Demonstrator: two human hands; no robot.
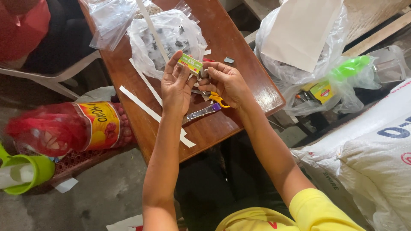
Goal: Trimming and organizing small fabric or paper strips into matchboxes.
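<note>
green and yellow card, a small box [190,63] like a staple packet, sits pinched between the thumb and fingertips of the left hand [176,87], held up above the counter [239,55]. those fingers [173,64] are closed lightly on the box's near end, the rest of them standing straight. the right hand [227,83] meets it from the other side, its fingers [214,68] curled and closed at the box's far end, on what looks like a small metal piece; i cannot tell exactly what.

just below the hands lie scissors with yellow handles [216,99] and a metal stapler with a purple end [204,111], both flat on the wood. white paper strips [145,107] run across the counter, and a clear plastic bag of small dark pieces [169,40] rests just beyond the box. a second clear bag [109,21] lies at the far corner. off the counter, a red mesh sack with a yellow label [64,126] sits to the left, white sacks [372,158] to the right.

to do this well, i would judge: keep the left grip on the box's edges so it does not crush, hold it level, and draw the contents out slowly over the counter so nothing drops to the floor.
</note>
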